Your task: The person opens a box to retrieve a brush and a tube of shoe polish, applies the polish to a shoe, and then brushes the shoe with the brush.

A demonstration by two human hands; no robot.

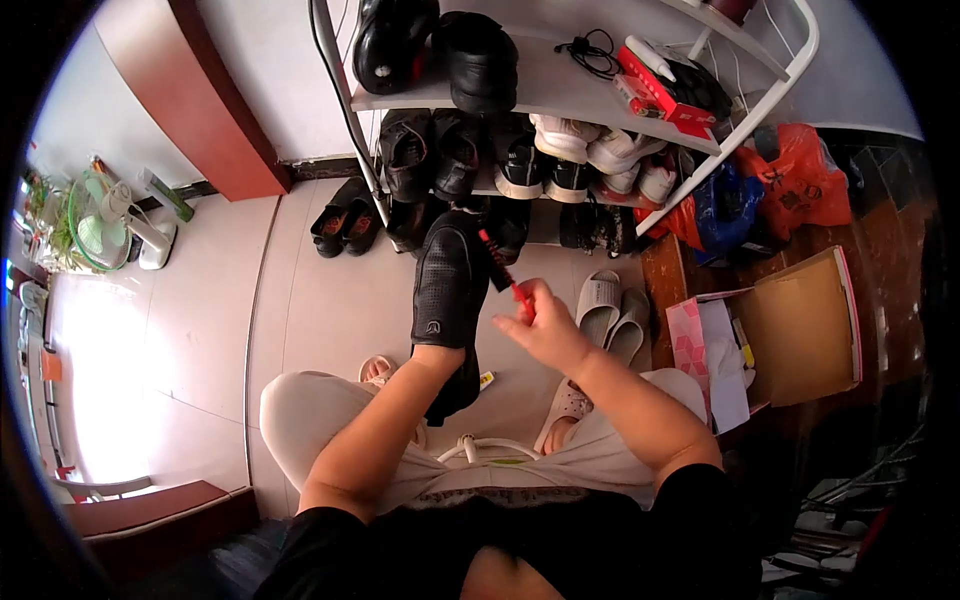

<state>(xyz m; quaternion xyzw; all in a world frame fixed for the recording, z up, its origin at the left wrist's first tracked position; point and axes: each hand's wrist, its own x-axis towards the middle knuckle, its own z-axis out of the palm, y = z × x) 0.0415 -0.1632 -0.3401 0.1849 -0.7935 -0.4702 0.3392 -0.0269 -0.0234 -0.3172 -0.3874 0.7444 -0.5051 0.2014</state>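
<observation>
A black slip-on shoe point(447, 270) with a textured upper and a small logo hangs in front of me, toe pointing away. My left hand point(440, 357) is pushed into its opening and holds it up from inside; the fingers are hidden and only the wrist shows. Just right of the shoe's toe is a small brush point(496, 264) with black bristles and a red handle. My right hand point(548, 325) is closed around that handle. The bristles are very near the shoe's right side; whether they touch it I cannot tell.
Ahead stands a white shoe rack point(560, 90) with several shoes. Grey slippers point(600, 305) lie right of my feet, black shoes point(345, 218) by the rack's left leg. An open cardboard box point(800, 325) and a red plastic bag point(800, 180) are at right, a fan point(100, 225) far left.
</observation>
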